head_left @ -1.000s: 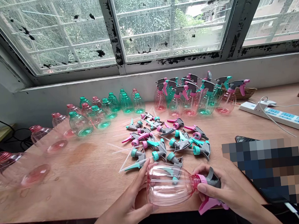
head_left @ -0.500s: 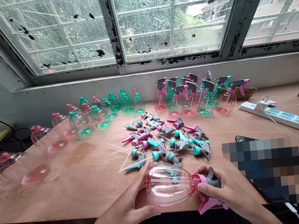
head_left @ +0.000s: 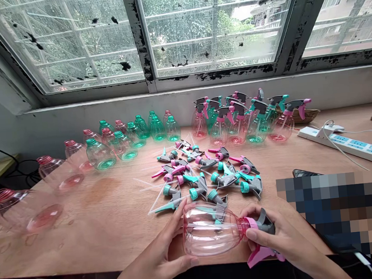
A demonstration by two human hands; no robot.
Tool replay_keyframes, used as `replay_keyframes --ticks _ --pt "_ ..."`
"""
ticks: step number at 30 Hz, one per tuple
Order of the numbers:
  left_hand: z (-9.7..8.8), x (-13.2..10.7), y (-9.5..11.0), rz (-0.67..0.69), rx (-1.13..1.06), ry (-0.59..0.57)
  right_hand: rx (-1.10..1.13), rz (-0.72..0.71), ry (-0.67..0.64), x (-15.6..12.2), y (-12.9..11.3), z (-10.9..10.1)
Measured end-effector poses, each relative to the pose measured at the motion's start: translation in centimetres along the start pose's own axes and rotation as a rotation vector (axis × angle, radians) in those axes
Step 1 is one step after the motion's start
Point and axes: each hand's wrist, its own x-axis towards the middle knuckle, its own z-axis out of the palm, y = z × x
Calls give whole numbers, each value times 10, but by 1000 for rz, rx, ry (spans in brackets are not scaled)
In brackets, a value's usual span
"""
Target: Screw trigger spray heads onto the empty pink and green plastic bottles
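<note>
A clear pink spray bottle (head_left: 211,235) lies on its side in the air near the table's front edge, its neck toward the right. My left hand (head_left: 160,253) cups the bottle's base, thumb below and fingers behind. At the neck, my right hand (head_left: 277,231) grips a pink and grey trigger sprayer (head_left: 263,224), with the thumb by its pink collar. The sprayer's trigger side points down. Just beyond the bottle, loose trigger sprayers (head_left: 199,186) in pink, teal and grey lie in a heap with their thin tubes; the bottle partly covers the nearest ones.
Open-necked pink and green bottles (head_left: 105,156) stand along the left and back. Several bottles fitted with sprayers (head_left: 237,128) are grouped at the back right. A white power strip (head_left: 347,143) with cables and a partly blurred phone (head_left: 307,172) lie on the right. Windows (head_left: 210,32) rise behind.
Both hands stay in nearly the same place. Highlights on the bottle have shifted a little, and it remains joined to the sprayer.
</note>
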Motion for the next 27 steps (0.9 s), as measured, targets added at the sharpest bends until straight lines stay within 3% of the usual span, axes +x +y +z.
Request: replay_keyframes --ticks 9,19,27 --pt "-2 1 1 -67 -35 -9 10 -1 0 0 1 0" --pt "-1 0 1 -2 6 11 -14 -3 12 -1 2 -1" --pt "-1 0 1 -34 -34 -2 -33 -4 10 -1 1 -2"
